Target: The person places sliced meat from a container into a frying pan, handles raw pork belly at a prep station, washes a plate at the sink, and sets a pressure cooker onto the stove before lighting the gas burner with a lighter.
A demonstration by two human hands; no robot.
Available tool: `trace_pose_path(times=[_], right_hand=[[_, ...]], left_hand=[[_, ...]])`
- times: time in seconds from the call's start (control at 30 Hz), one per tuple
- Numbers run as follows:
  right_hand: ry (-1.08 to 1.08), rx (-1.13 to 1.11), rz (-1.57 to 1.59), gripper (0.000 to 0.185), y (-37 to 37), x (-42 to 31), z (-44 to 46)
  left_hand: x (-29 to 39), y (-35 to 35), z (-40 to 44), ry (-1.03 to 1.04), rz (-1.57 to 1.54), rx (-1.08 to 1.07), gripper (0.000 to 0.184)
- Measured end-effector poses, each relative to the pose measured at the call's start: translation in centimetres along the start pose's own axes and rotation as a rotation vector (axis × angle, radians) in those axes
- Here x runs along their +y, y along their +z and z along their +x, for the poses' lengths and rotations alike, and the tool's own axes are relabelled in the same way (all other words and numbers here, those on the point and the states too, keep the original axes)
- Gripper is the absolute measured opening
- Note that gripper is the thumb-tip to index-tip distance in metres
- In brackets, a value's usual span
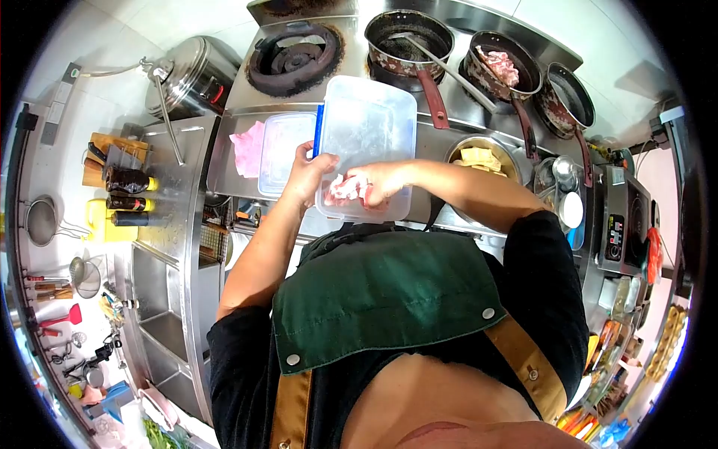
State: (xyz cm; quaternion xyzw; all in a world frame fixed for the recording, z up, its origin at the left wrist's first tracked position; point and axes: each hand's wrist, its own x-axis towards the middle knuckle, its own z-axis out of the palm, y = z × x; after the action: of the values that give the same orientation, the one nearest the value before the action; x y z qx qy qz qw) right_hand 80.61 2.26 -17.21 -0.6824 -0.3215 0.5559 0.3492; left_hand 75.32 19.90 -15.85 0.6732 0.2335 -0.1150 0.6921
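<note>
A clear plastic food container [370, 112] with a blue clip on its left side is tilted in front of my chest. My left hand [305, 178] grips its left wall, thumb over the rim. Inside the near end lies raw sliced meat [345, 188], pink with white fat. My right hand [381, 183] reaches into the container, its fingers closed on some of that meat and partly hidden. Left of the container, a flat clear lid [286, 153] rests on the steel counter beside a pink cloth [248, 150].
On the stove sit a frying pan [410, 45] with a long utensil in it, a pan holding raw meat [499, 67], and a third pan [568, 97]. A metal bowl [516, 161] of yellowish pieces is at right. The sink [161, 288] and sauce bottles [127, 179] are left.
</note>
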Motion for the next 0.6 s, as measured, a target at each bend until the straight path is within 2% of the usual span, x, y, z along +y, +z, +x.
trace_pose_path(times=[0.07, 0.17, 0.37, 0.6], right_hand=[[0.067, 0.042, 0.166, 0.060, 0.7, -0.5, 0.0], [-0.208, 0.186, 0.070, 0.057, 1.6, 0.9, 0.9], [-0.211, 0.038, 0.547, 0.053, 1.5, 2.3, 1.4], [-0.243, 0.328, 0.881, 0.049, -1.3, 0.4, -2.2]], left_hand=[[-0.3, 0.1, 0.4, 0.023, -0.058, -0.015, 0.072], [0.1, 0.6, 0.6, 0.120, -0.038, 0.009, 0.063], [1.8, 1.4, 0.2, 0.119, -0.025, -0.034, 0.067], [2.2, 0.0, 1.4, 0.028, 0.022, 0.071, 0.077]])
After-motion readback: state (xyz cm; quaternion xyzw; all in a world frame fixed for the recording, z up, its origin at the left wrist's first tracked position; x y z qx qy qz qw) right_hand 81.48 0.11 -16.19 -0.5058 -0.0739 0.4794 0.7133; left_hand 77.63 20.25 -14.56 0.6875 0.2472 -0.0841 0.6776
